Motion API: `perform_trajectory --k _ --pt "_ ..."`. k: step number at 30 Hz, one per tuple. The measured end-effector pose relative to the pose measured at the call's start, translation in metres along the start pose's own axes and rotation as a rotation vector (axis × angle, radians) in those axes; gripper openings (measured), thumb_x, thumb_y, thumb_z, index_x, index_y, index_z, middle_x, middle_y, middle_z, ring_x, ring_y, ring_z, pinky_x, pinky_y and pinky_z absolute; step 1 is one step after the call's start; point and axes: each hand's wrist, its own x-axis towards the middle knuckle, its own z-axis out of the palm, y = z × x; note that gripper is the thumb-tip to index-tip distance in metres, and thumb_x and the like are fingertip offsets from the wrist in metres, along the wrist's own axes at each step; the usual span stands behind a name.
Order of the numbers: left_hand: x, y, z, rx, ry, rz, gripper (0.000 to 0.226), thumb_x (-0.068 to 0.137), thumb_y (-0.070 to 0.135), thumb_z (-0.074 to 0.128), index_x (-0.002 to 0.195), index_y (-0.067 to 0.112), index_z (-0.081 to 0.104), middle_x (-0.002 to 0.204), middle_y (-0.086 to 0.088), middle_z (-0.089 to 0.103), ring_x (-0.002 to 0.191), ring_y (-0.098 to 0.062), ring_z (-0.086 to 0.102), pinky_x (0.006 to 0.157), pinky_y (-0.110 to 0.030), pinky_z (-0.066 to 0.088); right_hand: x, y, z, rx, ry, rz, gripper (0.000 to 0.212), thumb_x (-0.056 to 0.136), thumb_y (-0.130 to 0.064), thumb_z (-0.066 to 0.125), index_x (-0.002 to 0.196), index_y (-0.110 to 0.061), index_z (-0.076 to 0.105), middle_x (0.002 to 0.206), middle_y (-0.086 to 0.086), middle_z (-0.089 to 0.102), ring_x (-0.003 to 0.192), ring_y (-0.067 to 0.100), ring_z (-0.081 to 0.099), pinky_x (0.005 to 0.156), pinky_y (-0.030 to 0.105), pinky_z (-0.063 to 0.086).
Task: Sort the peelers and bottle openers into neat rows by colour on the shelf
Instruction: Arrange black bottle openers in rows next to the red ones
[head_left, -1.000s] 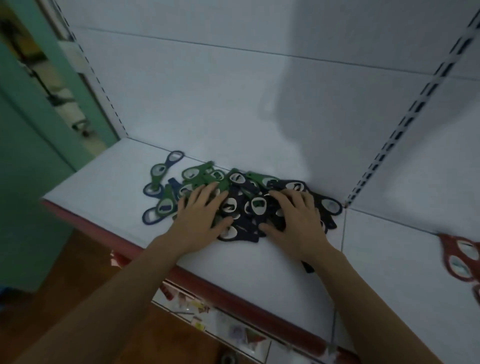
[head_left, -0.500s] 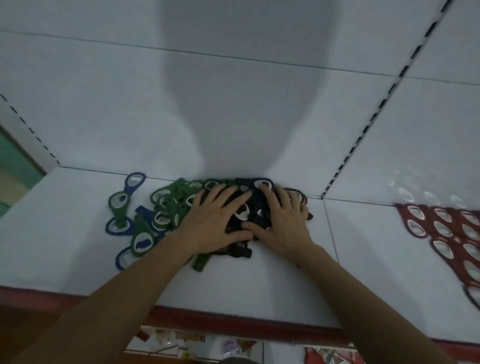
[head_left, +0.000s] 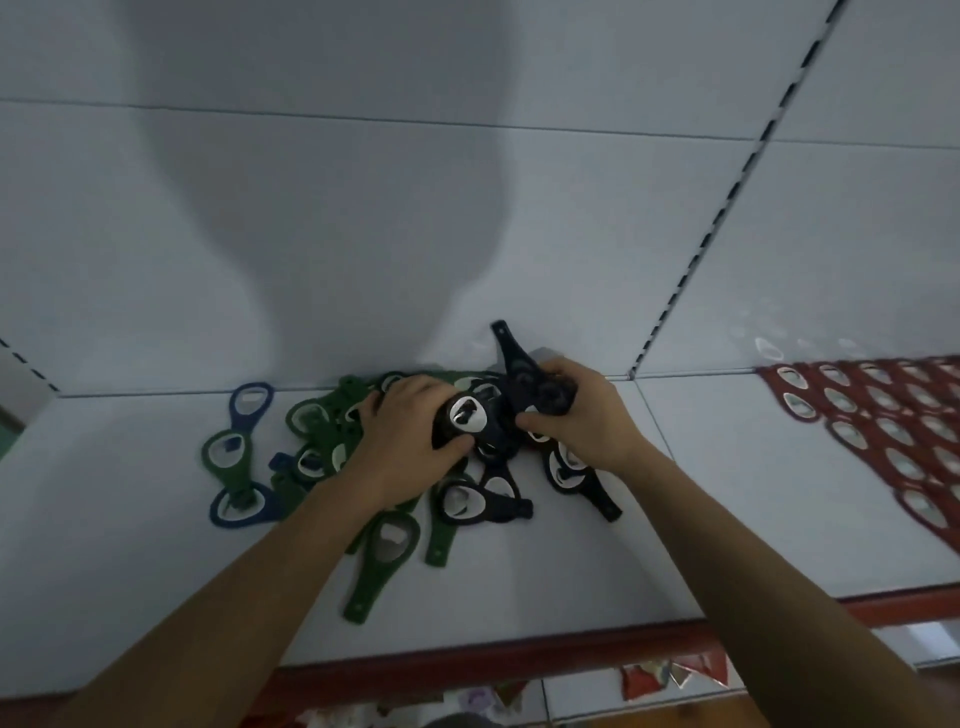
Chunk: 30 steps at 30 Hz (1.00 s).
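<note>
A heap of black bottle openers (head_left: 480, 501) lies on the white shelf (head_left: 597, 571) near its back wall, with green openers (head_left: 384, 540) and blue openers (head_left: 249, 405) tangled to its left. Your left hand (head_left: 410, 441) curls its fingers round one black opener (head_left: 467, 415). Your right hand (head_left: 587, 421) clamps a bunch from the heap. Red openers (head_left: 883, 415) lie in neat rows on the far right.

No readable text, label, brand or number anywhere in view
</note>
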Motion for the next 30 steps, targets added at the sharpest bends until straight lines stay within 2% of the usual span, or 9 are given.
perform_trajectory --k 6,9,11,14,17,22,24,26,30 --pt "0.013 0.036 -0.003 -0.448 0.157 -0.029 0.005 0.097 0.014 0.065 0.097 0.019 0.065 0.087 0.010 0.068 0.082 -0.002 0.065 0.074 -0.017 0.051 -0.008 -0.004 -0.012 0.284 0.063 0.078 0.031 0.077 -0.002 0.085 0.101 -0.018 0.072 0.094 -0.005 0.075 0.086 0.012 0.072 0.078 0.025 0.058" --pt "0.020 0.050 0.002 -0.763 0.254 -0.251 0.003 0.097 0.012 0.064 0.097 0.010 0.067 0.088 -0.013 0.070 0.084 -0.028 0.069 0.072 -0.036 0.060 -0.015 -0.010 -0.021 0.451 0.135 0.093 0.027 0.081 0.000 0.082 0.103 -0.013 0.074 0.091 0.001 0.077 0.082 0.012 0.072 0.074 0.021 0.055" --pt "0.022 0.057 0.007 -0.900 0.275 -0.348 0.009 0.098 0.012 0.063 0.102 0.015 0.070 0.091 -0.012 0.073 0.084 -0.032 0.071 0.065 -0.036 0.061 -0.019 -0.011 -0.028 0.513 0.157 0.112 0.025 0.081 -0.001 0.082 0.101 -0.014 0.074 0.093 0.005 0.077 0.081 0.014 0.072 0.073 0.022 0.055" --pt "0.022 0.058 0.015 -0.731 0.287 -0.291 0.017 0.097 0.014 0.064 0.109 0.023 0.071 0.083 0.005 0.072 0.073 -0.012 0.067 0.063 -0.027 0.055 -0.023 -0.005 -0.042 0.390 0.128 0.117 0.024 0.079 -0.007 0.085 0.099 -0.014 0.074 0.091 0.003 0.077 0.080 0.015 0.073 0.072 0.022 0.056" --pt "0.022 0.052 0.016 -0.394 0.204 -0.198 0.027 0.096 0.015 0.065 0.120 0.026 0.062 0.100 0.016 0.068 0.085 0.003 0.065 0.070 -0.012 0.052 -0.026 0.005 -0.055 0.181 -0.001 0.150 0.030 0.074 -0.014 0.089 0.099 -0.023 0.074 0.089 -0.007 0.077 0.082 0.010 0.073 0.076 0.027 0.059" --pt "0.025 0.038 0.016 0.137 0.274 -0.224 0.051 0.084 0.004 0.068 0.131 0.020 0.057 0.128 -0.007 0.056 0.116 -0.027 0.055 0.096 -0.048 0.049 -0.027 0.008 -0.039 -0.158 -0.217 0.049 0.037 0.078 -0.032 0.086 0.110 -0.027 0.068 0.095 -0.015 0.068 0.082 0.002 0.063 0.076 0.019 0.050" --pt "0.022 0.038 0.009 0.216 0.398 -0.218 0.052 0.079 0.000 0.064 0.127 0.022 0.060 0.132 -0.007 0.052 0.124 -0.030 0.048 0.097 -0.053 0.043 -0.032 0.006 -0.029 -0.246 -0.303 -0.063 0.041 0.083 -0.038 0.081 0.119 -0.026 0.065 0.099 -0.016 0.061 0.083 -0.004 0.056 0.075 0.011 0.043" --pt "0.024 0.043 0.002 0.161 0.443 -0.043 0.039 0.083 0.000 0.059 0.117 0.019 0.066 0.123 -0.004 0.058 0.116 -0.026 0.053 0.093 -0.050 0.046 -0.037 0.011 -0.025 -0.375 -0.315 -0.191 0.051 0.084 -0.059 0.069 0.126 -0.030 0.062 0.109 -0.014 0.058 0.097 0.001 0.051 0.084 0.018 0.042" --pt "0.041 0.064 0.001 0.154 -0.052 0.277 0.021 0.099 0.019 0.059 0.115 0.022 0.071 0.109 0.008 0.069 0.097 -0.011 0.062 0.089 -0.039 0.053 -0.017 0.028 -0.044 -0.406 -0.159 -0.235 0.054 0.093 -0.068 0.042 0.123 -0.030 0.065 0.121 -0.010 0.060 0.112 0.015 0.053 0.093 0.040 0.048"
